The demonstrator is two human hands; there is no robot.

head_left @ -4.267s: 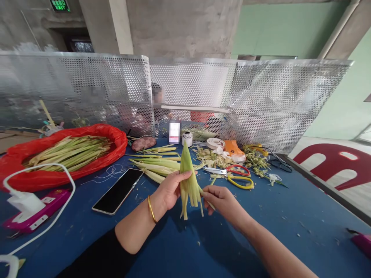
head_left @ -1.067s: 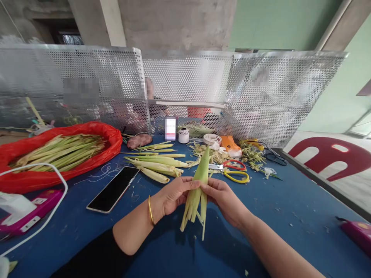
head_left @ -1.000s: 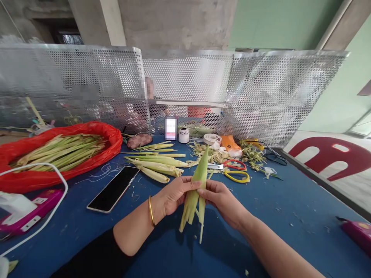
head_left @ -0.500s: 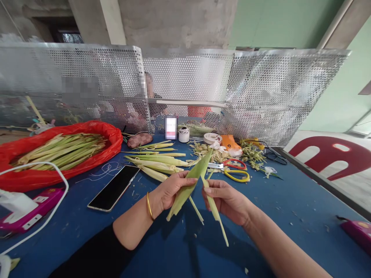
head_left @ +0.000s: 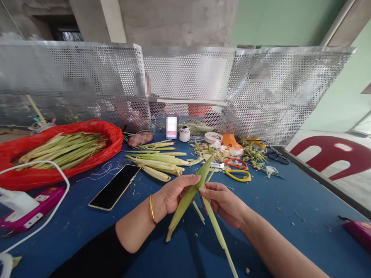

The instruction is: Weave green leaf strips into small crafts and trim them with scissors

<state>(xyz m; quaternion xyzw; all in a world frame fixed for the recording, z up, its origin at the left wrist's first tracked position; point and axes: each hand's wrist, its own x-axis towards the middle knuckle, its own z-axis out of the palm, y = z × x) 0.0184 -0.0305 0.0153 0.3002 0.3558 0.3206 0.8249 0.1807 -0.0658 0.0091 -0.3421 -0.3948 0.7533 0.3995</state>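
Note:
Over the blue table, my left hand (head_left: 176,193) is closed on a green corn husk (head_left: 185,199), its thumb lying along the leaf and the pointed tip directed away from me. My right hand (head_left: 222,202) pinches a paler, narrow husk strip (head_left: 216,226) that hangs down toward me. Both hands are close together, and the strip meets the wider husk near the right fingertips. A thin piece of husk (head_left: 198,213) dangles between them. Just beyond the hands lie scissors (head_left: 236,170) with one red and one yellow handle. Several husks (head_left: 159,164) rest in a bunch behind my left hand.
A red bag (head_left: 116,137) full of husks stands at the left, near a black phone (head_left: 114,188) and a purple power strip (head_left: 49,199) with a white cable. Husk scraps (head_left: 213,152), tape (head_left: 213,138) and an orange packet (head_left: 232,144) lie before a perforated metal screen (head_left: 188,73).
My hands have come closer together. The strip in my right hand now hangs longer and lower toward me, and the wide husk in my left hand looks narrower and more folded.

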